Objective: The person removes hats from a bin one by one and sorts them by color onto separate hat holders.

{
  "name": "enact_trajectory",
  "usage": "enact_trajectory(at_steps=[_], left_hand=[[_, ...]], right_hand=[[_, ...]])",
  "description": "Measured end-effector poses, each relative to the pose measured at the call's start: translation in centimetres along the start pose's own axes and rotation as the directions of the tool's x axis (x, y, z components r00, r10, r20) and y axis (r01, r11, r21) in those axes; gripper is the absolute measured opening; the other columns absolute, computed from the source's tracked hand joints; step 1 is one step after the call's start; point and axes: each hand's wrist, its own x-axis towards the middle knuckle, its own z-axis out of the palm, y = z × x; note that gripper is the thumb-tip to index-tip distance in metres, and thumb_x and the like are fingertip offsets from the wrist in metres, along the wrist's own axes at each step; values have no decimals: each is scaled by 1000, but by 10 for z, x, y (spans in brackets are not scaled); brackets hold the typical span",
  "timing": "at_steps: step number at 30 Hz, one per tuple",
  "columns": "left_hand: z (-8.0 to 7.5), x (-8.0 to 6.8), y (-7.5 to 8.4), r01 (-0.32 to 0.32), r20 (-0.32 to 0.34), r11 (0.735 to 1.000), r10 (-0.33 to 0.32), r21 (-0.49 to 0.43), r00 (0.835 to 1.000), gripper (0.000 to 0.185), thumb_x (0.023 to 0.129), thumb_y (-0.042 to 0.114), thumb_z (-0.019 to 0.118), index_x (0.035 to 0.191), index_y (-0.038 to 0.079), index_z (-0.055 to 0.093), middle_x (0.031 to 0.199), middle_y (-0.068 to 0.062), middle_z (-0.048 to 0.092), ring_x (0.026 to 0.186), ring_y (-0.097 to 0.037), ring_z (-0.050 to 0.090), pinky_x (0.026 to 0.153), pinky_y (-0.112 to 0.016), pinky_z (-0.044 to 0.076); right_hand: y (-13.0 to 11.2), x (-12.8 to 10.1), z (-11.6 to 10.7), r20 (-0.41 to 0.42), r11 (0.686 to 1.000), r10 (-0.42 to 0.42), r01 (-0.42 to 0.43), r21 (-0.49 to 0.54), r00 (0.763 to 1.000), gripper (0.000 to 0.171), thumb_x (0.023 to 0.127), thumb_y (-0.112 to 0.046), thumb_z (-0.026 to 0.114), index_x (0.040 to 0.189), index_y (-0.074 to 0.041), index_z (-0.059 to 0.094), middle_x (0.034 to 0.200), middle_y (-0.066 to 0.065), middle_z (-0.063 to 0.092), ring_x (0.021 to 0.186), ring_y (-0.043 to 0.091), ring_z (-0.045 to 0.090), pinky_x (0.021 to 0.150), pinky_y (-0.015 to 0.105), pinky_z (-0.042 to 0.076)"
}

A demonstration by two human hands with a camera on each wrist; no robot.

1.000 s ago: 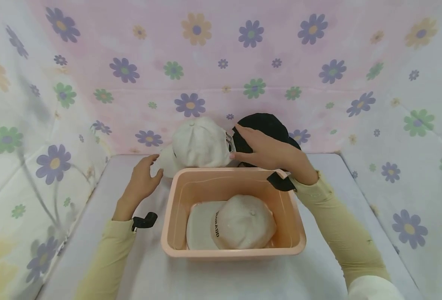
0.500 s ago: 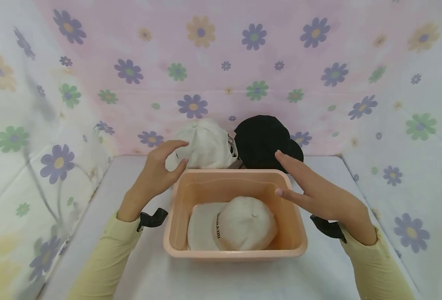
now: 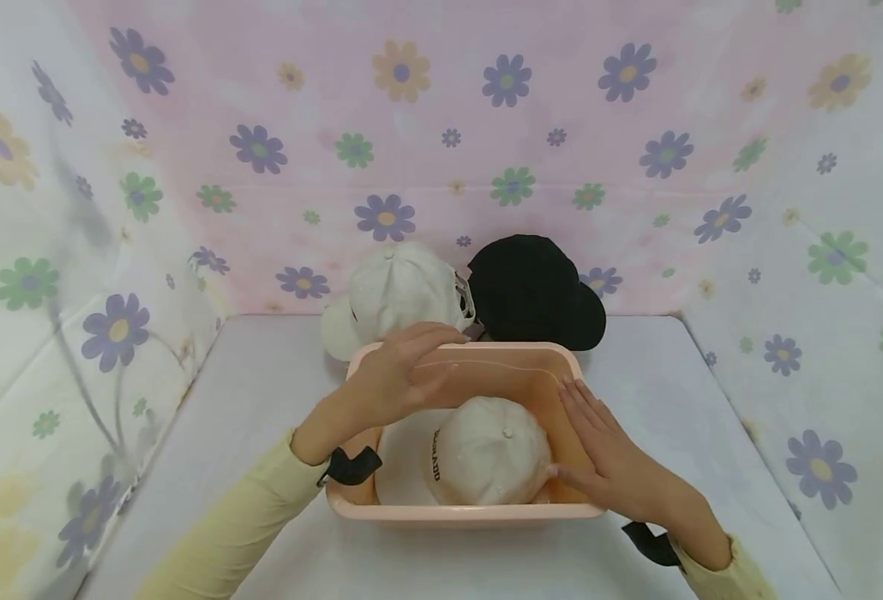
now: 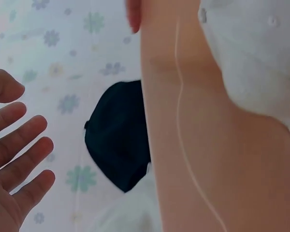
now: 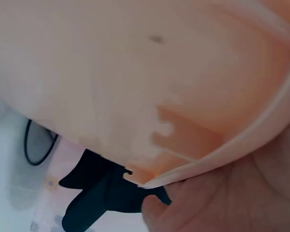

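A peach plastic tub [image 3: 479, 512] stands in the middle of the table with a white cap [image 3: 490, 450] inside it. Dark lettering runs along that cap's front, and its brim points left. My left hand [image 3: 392, 379] hovers over the tub's left part, its fingers [image 4: 24, 154] loosely spread and holding nothing. At the tub's right side, my right hand [image 3: 614, 467] lies along the rim with straight fingers. Its thumb reaches inside beside the cap; whether it touches the cap I cannot tell. The palm [image 5: 222, 198] lies close against the rim in the right wrist view.
Behind the tub, another white cap [image 3: 404, 287] and a black cap [image 3: 531, 292] sit side by side against the flowered back cloth [image 3: 441, 158]. Flowered cloth also hangs at both sides. The pale table [image 3: 261, 358] shows left and right of the tub.
Both hands have come away from the two caps at the back. My left hand moved right over the tub; my right hand drew back, then came in to the tub's right rim.
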Motion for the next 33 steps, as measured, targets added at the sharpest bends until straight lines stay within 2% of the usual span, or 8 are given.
enact_trajectory(at_steps=[4,7,9,13,20,27,30,33], left_hand=[[11,6,7,19,97,999,-23,41,995,28,99,19,67,126,11,69,128,-3,67,123,-20,60,103,-35,52],[21,13,9,36,191,998,-45,55,980,28,103,24,60,128,14,69,130,0,66,126,-18,58,108,-35,48],[27,17,8,48,247,998,-57,46,967,29,105,26,56,129,15,69,132,0,65,128,-18,57,111,-36,45],[40,25,4,61,318,998,-63,18,946,30,105,22,56,132,14,68,135,0,65,131,-18,56,115,-37,42],[60,32,-1,146,393,985,-98,-94,914,39,101,17,63,139,9,59,136,-6,65,125,-17,60,108,-32,48],[82,34,-8,147,468,980,-69,-132,881,39,99,13,63,137,4,62,136,-11,65,126,-20,61,109,-28,46],[91,32,-10,160,509,980,-79,-117,857,43,98,13,64,139,3,59,139,-12,62,128,-23,58,112,-31,43],[100,27,-12,188,579,982,-135,-34,804,55,98,20,65,147,0,50,152,-16,50,143,-31,45,121,-39,33]], right_hand=[[1,-5,4,-20,999,27,-28,-36,999,105,91,-50,70,165,-12,5,172,8,1,158,29,-3,127,53,1],[2,-7,5,-13,998,35,-36,-54,999,108,89,-54,70,165,-17,3,172,6,1,158,28,-3,122,66,8],[1,-8,5,-12,997,36,-37,-65,999,108,89,-57,69,165,-20,1,173,6,1,159,28,-3,122,67,8],[-1,-9,6,-12,994,46,-46,-94,999,109,89,-57,69,165,-20,1,173,6,2,159,28,-2,122,67,7],[-2,-8,9,-23,992,55,-57,-112,998,107,90,-54,70,165,-15,5,172,8,2,159,28,-2,125,60,0],[-3,-9,10,-41,993,39,-43,-106,998,104,91,-52,68,165,-12,6,172,9,3,159,27,-3,126,53,-5],[-3,-9,11,-49,993,33,-39,-111,998,103,92,-52,67,165,-11,6,172,9,3,159,28,-2,126,53,-5],[-4,-10,11,-54,993,27,-33,-112,998,102,93,-51,66,165,-10,6,172,9,3,159,28,-2,126,48,-8]])
